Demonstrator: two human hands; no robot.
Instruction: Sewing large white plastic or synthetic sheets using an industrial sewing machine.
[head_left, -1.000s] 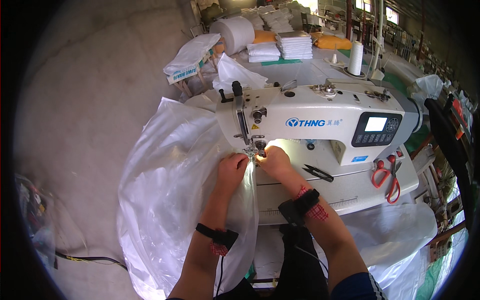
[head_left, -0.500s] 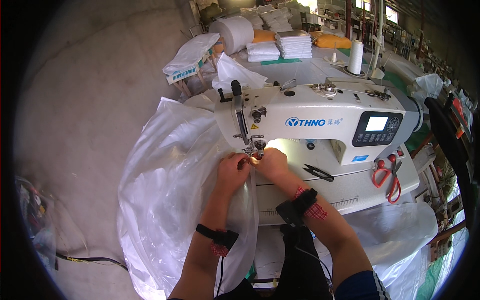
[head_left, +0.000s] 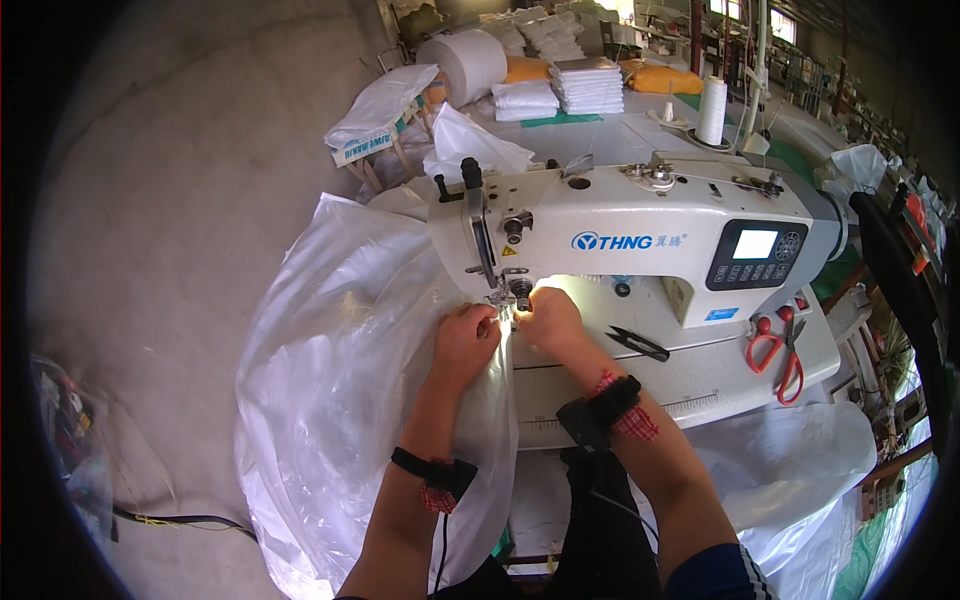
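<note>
A white sewing machine (head_left: pixel 600 225) stands in front of me, its needle area lit by a small lamp. Thin white plastic sheeting (head_left: pixel 340 340) runs under the presser foot (head_left: pixel 503 298) and hangs off the table's left side. My left hand (head_left: pixel 467 338) is closed on the sheeting's edge just left of the foot, thumb and fingers pinched together. Right beside the foot, my right hand (head_left: pixel 550 318) is curled with its fingers closed; its fingertips are partly hidden, and I cannot make out what they hold.
Black thread snips (head_left: pixel 638 344) and red-handled scissors (head_left: pixel 777 358) lie on the machine bed to the right. Behind the machine are a thread cone (head_left: pixel 711 112), stacked white folded sheets (head_left: pixel 587 90) and a large white roll (head_left: pixel 463 68). More plastic sheeting (head_left: pixel 790 450) hangs at the lower right.
My right hand has shifted slightly right, away from the left hand, opening a small gap between them at the presser foot. The left hand stays nearly in place.
</note>
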